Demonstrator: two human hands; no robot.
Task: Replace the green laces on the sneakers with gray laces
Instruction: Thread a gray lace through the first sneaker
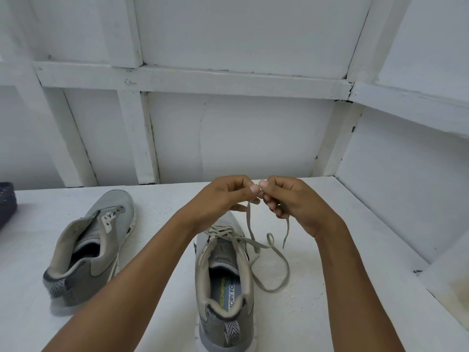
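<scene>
While the gray lace (288, 271) is already sitting threaded through the eyelets of the nearer sneaker (223, 283), its two free ends are being held up above the toe. The slack is trailing in a loose loop on the tabletop (157, 204) just to the sneaker's right. The left hand (223, 199) is pinching one strand between thumb and forefinger. The right hand (291, 199) is pinching the other, with a short tail hanging below its curled fingers, and the two thumbs are nearly touching. The lace is looking flat, soft and very light, so it is likely going to flop and twist. Taking hold close to the tips, as both hands are doing, seems the best way to steer it into a knot. The second sneaker (101, 240) is lying well to the left with its eyelets bare and its tongue loose, apparently waiting for its own lace. No green lace is showing anywhere. A dark object (6, 201) is poking in at the far left edge, too cut off to identify, and a white panelled wall (241, 135) is standing behind.
</scene>
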